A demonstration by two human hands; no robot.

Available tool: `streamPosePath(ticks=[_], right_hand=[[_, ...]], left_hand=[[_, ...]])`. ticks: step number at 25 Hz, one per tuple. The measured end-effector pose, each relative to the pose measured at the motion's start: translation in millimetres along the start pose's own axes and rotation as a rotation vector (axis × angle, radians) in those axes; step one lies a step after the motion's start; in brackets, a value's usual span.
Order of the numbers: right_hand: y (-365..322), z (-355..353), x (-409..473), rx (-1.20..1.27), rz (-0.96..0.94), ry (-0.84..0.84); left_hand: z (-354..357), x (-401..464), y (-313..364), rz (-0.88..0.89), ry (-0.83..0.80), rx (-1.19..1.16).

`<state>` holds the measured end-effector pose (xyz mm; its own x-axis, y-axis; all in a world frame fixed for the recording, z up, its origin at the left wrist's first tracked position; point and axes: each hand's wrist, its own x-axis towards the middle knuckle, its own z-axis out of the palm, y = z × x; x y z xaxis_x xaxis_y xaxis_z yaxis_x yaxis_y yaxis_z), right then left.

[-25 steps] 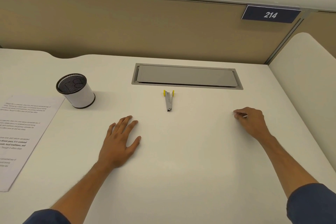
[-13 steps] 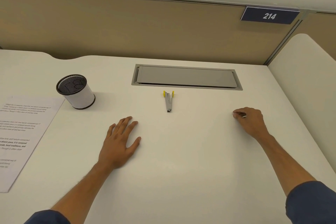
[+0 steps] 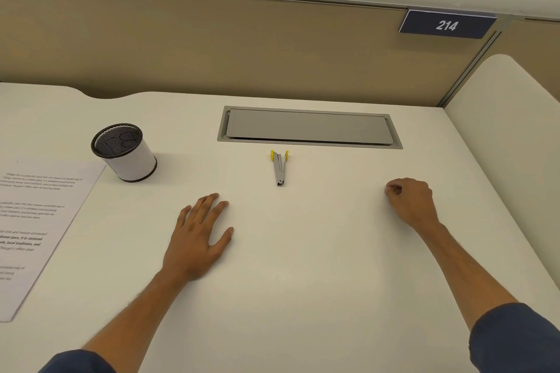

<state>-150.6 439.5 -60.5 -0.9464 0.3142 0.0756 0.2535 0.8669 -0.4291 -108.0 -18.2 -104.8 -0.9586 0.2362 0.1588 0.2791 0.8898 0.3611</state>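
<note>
**Slim grey metal stapler with yellow tabs (image 3: 280, 168) lies lengthwise, pointing away from the person.**
Left hand (image 3: 197, 239), flat and relaxed, sits nearer the stapler. Right hand (image 3: 412, 203), farther from it, is curled thumb to forefinger, and I cannot tell whether it holds anything.

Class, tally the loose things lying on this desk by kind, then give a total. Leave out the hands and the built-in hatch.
Mesh cup: 1
Sheet of paper: 1
Grey tool with yellow tips: 1
Total: 3
Anything pinched in the right hand is too small to tell.
</note>
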Motion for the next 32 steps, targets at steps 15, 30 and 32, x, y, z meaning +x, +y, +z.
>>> streamPosePath(ticks=[15, 30, 32], right_hand=[[-20.9, 25.5, -12.3, -0.215, 0.051, 0.129], [-18.9, 31.2, -18.4, -0.453, -0.071, 0.174], [-25.0, 27.4, -16.0, -0.522, -0.107, 0.092]], left_hand=[[-1.2, -1.0, 1.9, 0.005, 0.009, 0.0], [0.1, -0.3, 1.1, 0.005, 0.003, 0.001], [-0.3, -0.2, 0.8, 0.004, 0.007, 0.001]])
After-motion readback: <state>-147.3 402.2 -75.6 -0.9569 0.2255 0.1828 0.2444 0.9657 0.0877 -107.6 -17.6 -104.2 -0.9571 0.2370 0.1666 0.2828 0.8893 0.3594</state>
